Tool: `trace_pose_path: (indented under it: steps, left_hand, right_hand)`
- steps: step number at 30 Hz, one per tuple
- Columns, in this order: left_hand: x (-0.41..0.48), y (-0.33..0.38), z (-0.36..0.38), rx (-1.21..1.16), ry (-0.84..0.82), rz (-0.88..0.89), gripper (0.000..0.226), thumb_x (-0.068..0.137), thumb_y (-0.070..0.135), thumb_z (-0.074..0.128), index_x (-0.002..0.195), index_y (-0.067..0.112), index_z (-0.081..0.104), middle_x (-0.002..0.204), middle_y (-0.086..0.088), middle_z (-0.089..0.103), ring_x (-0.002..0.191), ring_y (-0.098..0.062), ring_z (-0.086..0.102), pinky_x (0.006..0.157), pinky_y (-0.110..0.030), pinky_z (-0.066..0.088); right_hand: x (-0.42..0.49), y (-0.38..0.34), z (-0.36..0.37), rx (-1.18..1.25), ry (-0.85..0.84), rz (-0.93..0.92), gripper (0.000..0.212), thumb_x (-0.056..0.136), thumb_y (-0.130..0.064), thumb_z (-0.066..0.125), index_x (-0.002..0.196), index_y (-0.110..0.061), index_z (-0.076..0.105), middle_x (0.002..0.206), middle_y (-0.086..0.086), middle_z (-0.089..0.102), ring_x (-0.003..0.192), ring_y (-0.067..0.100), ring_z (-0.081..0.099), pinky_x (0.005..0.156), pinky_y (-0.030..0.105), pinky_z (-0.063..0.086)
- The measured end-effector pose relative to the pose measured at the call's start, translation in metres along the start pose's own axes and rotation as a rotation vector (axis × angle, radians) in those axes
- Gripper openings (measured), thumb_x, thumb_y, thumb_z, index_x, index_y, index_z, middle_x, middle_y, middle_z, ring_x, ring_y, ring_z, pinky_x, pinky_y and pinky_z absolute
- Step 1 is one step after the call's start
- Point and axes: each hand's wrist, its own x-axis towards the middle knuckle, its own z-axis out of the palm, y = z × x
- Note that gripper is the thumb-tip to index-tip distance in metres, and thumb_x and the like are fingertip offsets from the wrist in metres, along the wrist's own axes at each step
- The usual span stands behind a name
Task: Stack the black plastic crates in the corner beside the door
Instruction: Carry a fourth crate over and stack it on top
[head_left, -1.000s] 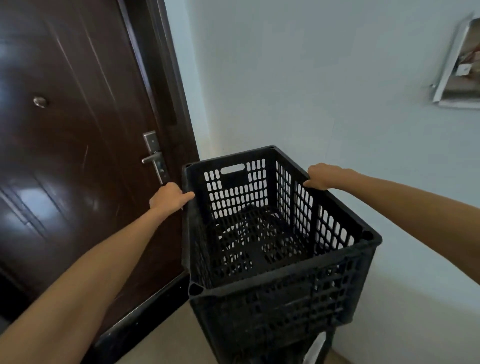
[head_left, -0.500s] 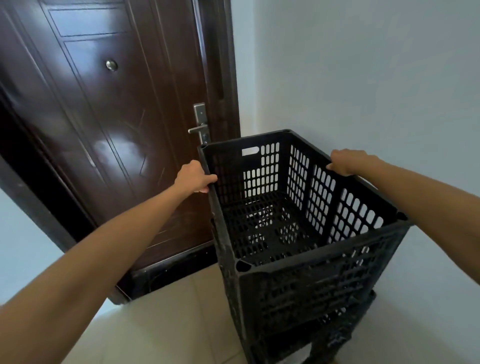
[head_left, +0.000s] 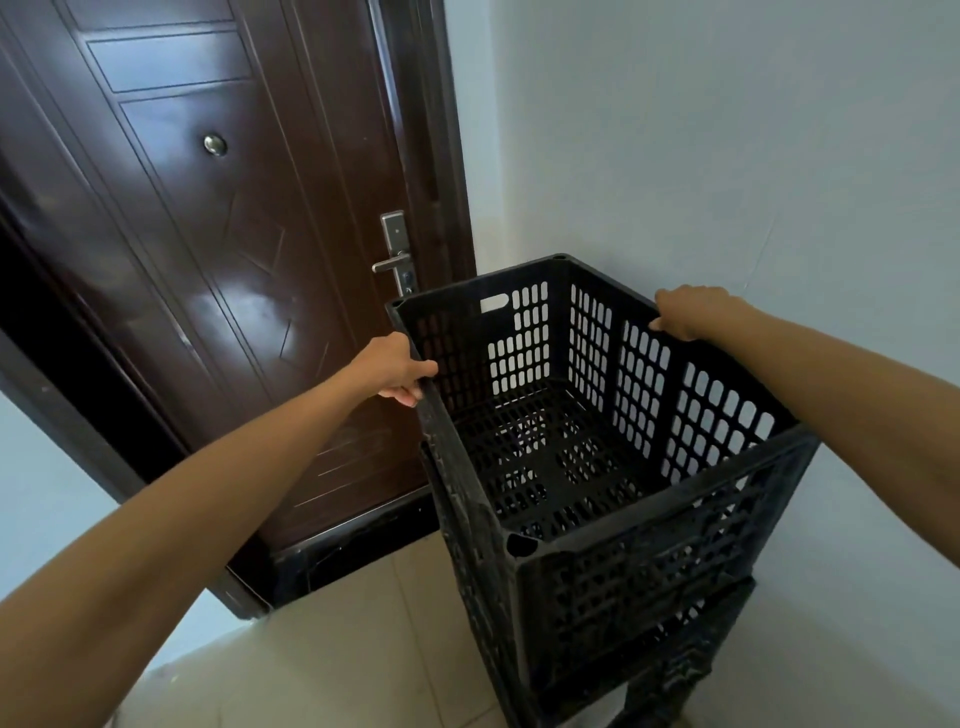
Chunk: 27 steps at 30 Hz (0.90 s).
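A dark brown door fills the left of the frame, shut in its frame, with a pale wall meeting it at the corner on the right and a tiled floor below. In that corner, just beside the door's latch side and close against the wall, stands a stack of black slatted crates: the top crate sits open-mouthed and empty on a lower crate, whose rim shows beneath it, slightly out of line with the one above. Whether more crates lie under these cannot be told. A person's two bare arms reach in from the lower corners. The left hand is closed over the top crate's left rim, thumb inside and fingers curled down the outer face. The right hand grips the right rim, next to the wall, fingers wrapped over the edge. On the door, a silver handle sits just left of the crate's far corner, and a small round peephole is set higher up
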Motion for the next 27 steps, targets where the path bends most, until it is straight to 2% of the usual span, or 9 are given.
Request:
trace_pose_path:
  steps: [3,6,9,11,14,17,19,22,27]
  left_hand:
    - [-0.007,0.000,0.000,0.275,0.034,0.057,0.045,0.095,0.049,0.051,0.092,0.006,0.062,0.062,-0.002,0.071,0.057,-0.014,0.070,0.062,-0.030,0.054]
    - [-0.014,0.001,0.005,0.673,0.280,0.168,0.056,0.095,0.059,0.040,0.104,0.007,0.058,0.082,-0.005,0.065,0.079,-0.026,0.067,0.064,-0.034,0.044]
    - [-0.013,-0.009,0.010,0.761,0.418,0.283,0.060,0.096,0.059,0.035,0.127,0.009,0.048,0.117,-0.011,0.058,0.104,-0.033,0.060,0.069,-0.040,0.044]
    - [-0.010,-0.021,0.015,0.769,0.450,0.393,0.054,0.098,0.054,0.033,0.131,0.013,0.044,0.124,-0.011,0.054,0.112,-0.034,0.055,0.079,-0.044,0.048]
    - [-0.004,-0.029,0.024,0.686,0.397,0.704,0.049,0.101,0.050,0.022,0.117,0.021,0.058,0.117,-0.003,0.060,0.111,-0.027,0.057,0.091,-0.042,0.046]
    - [-0.011,-0.023,0.030,0.545,0.235,0.974,0.061,0.101,0.048,0.014,0.086,0.025,0.068,0.091,0.007,0.067,0.090,-0.012,0.062,0.091,-0.033,0.044]
    - [-0.017,-0.024,0.034,0.490,0.163,1.008,0.061,0.101,0.046,0.012,0.076,0.028,0.064,0.079,0.011,0.064,0.084,-0.008,0.059,0.100,-0.031,0.037]
    - [-0.019,-0.034,0.042,0.506,0.243,1.050,0.054,0.103,0.038,0.014,0.074,0.029,0.058,0.073,0.011,0.059,0.079,-0.011,0.057,0.101,-0.035,0.036]
    - [-0.022,-0.035,0.053,0.368,0.344,1.021,0.047,0.102,0.031,0.017,0.074,0.021,0.053,0.071,0.005,0.055,0.077,-0.021,0.055,0.089,-0.042,0.039]
  right_hand:
    - [-0.004,0.002,0.003,-0.020,0.026,0.003,0.048,0.099,-0.039,0.043,0.135,-0.007,0.041,0.130,0.015,0.053,0.116,0.031,0.055,0.090,0.041,0.045]
    - [-0.009,0.003,0.013,0.014,0.053,0.008,0.052,0.098,-0.040,0.045,0.137,-0.006,0.038,0.135,0.014,0.049,0.120,0.032,0.052,0.094,0.044,0.045]
    - [-0.018,-0.001,0.029,0.027,0.108,-0.036,0.068,0.096,-0.043,0.047,0.147,-0.007,0.021,0.149,0.015,0.033,0.133,0.035,0.038,0.102,0.048,0.039]
    - [-0.032,-0.007,0.034,0.012,0.139,-0.083,0.072,0.096,-0.046,0.046,0.151,-0.013,0.014,0.154,0.013,0.024,0.138,0.035,0.031,0.107,0.049,0.034]
    - [-0.059,-0.021,0.035,0.028,0.119,-0.176,0.066,0.095,-0.049,0.045,0.150,-0.020,0.022,0.156,0.009,0.024,0.141,0.034,0.025,0.111,0.050,0.030]
    - [-0.085,-0.034,0.036,0.145,0.002,-0.240,0.060,0.094,-0.055,0.042,0.144,-0.023,0.034,0.149,0.009,0.038,0.136,0.033,0.034,0.109,0.049,0.033]
    - [-0.111,-0.044,0.031,0.379,-0.093,-0.276,0.057,0.095,-0.055,0.039,0.140,-0.020,0.039,0.141,0.009,0.047,0.128,0.030,0.045,0.107,0.046,0.038]
    - [-0.161,-0.071,0.017,0.636,-0.127,-0.341,0.059,0.095,-0.059,0.033,0.135,-0.019,0.047,0.134,0.002,0.054,0.121,0.022,0.052,0.106,0.041,0.039]
    - [-0.236,-0.144,-0.012,0.677,-0.202,-0.396,0.075,0.084,-0.077,0.028,0.137,-0.027,0.044,0.117,-0.009,0.060,0.103,0.012,0.058,0.096,0.035,0.043]
